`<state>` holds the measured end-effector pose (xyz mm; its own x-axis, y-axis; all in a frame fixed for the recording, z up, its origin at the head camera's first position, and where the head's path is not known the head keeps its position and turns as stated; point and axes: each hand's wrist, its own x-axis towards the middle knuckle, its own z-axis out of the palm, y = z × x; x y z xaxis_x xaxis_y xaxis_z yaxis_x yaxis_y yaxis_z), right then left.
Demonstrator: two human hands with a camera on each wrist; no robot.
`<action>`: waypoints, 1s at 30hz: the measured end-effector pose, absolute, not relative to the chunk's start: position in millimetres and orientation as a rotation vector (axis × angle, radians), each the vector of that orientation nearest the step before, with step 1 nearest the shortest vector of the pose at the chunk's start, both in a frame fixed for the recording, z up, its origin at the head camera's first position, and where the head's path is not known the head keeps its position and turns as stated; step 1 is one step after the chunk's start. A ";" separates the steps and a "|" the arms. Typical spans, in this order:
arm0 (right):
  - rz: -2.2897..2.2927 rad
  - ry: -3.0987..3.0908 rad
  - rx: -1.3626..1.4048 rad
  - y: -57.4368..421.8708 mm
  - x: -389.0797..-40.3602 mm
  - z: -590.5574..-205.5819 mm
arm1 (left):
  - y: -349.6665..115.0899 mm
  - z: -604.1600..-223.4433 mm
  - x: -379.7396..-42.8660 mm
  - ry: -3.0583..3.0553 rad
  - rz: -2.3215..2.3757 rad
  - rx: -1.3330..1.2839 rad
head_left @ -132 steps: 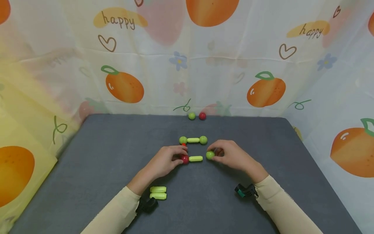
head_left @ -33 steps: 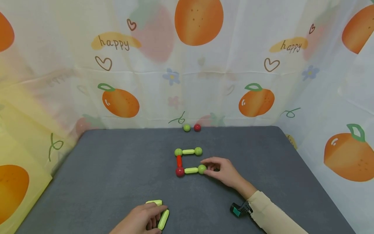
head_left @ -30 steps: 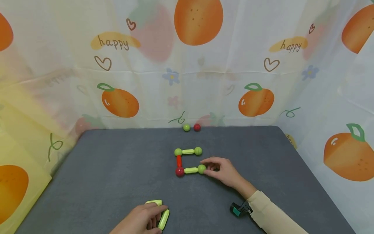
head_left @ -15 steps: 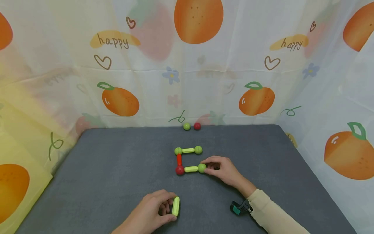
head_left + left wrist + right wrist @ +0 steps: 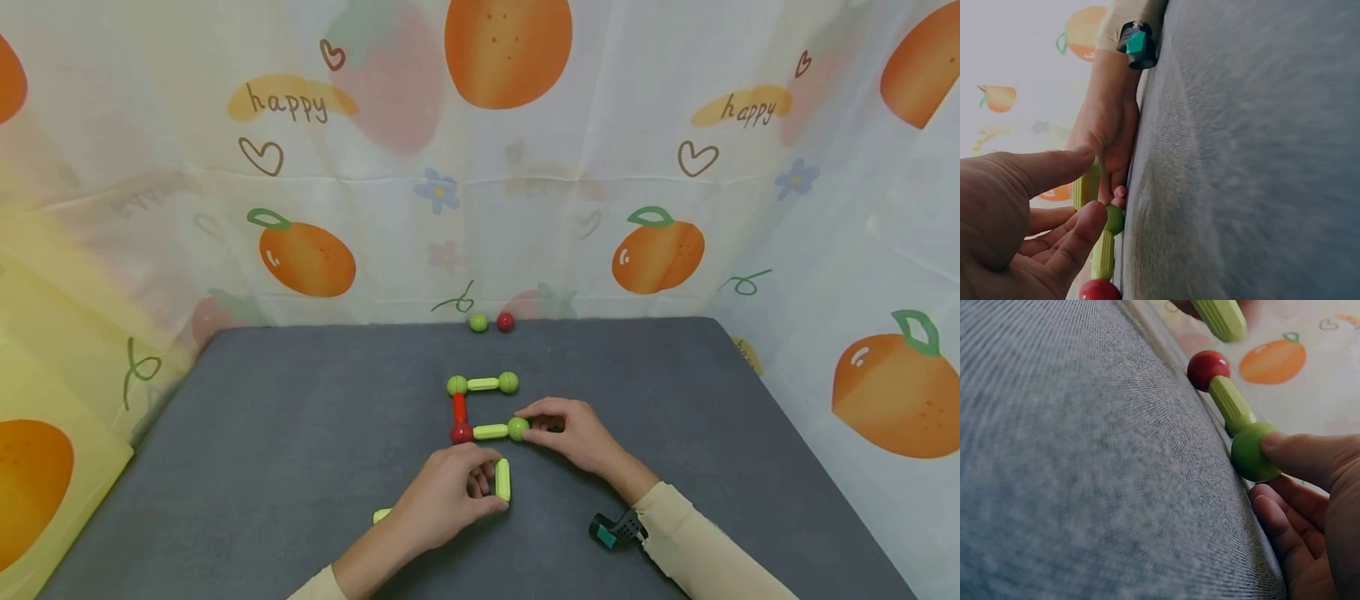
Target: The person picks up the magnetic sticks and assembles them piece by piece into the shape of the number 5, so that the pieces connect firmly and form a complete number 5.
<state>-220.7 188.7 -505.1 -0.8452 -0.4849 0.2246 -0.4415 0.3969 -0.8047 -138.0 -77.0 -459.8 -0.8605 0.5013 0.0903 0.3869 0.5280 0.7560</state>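
Note:
My left hand (image 5: 446, 500) pinches a yellow-green rod (image 5: 502, 481) by its two ends between thumb and fingertip, just in front of a joined figure of balls and rods. That figure has a red ball (image 5: 461, 433) at its near left corner and a red rod (image 5: 460, 408) leading back to a green ball (image 5: 457, 385). From there a yellow-green rod reaches another green ball (image 5: 508, 382). A near rod (image 5: 491, 432) links the red ball to a green ball (image 5: 1255, 452), which my right hand (image 5: 573, 433) holds between thumb and fingers.
A loose green ball (image 5: 478, 322) and red ball (image 5: 506, 322) lie at the far edge of the dark grey table (image 5: 300, 417). Another yellow-green rod (image 5: 381, 516) shows partly behind the left wrist. A patterned cloth (image 5: 375, 167) hangs behind the table.
My left hand has picked up one of the loose rods and carried it forward and right, turned end to end away from me. The right hand stays at the green ball, now joined to its rod.

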 end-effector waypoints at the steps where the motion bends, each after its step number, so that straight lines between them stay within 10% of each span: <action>1: -1.470 2.585 -0.860 188.7 -220.9 -504.9 | -74.1 -460.2 -141.0 2.633 1.244 0.766; 30: -1.503 2.542 -0.866 189.6 -220.8 -503.2 | -34.8 -466.4 -164.2 2.888 1.017 0.731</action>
<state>-220.8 189.6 -503.2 -0.8397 -0.4956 0.2221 -0.4334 0.3652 -0.8239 -164.2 -34.8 -466.4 -0.8922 0.4239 0.1559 0.4281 0.6834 0.5913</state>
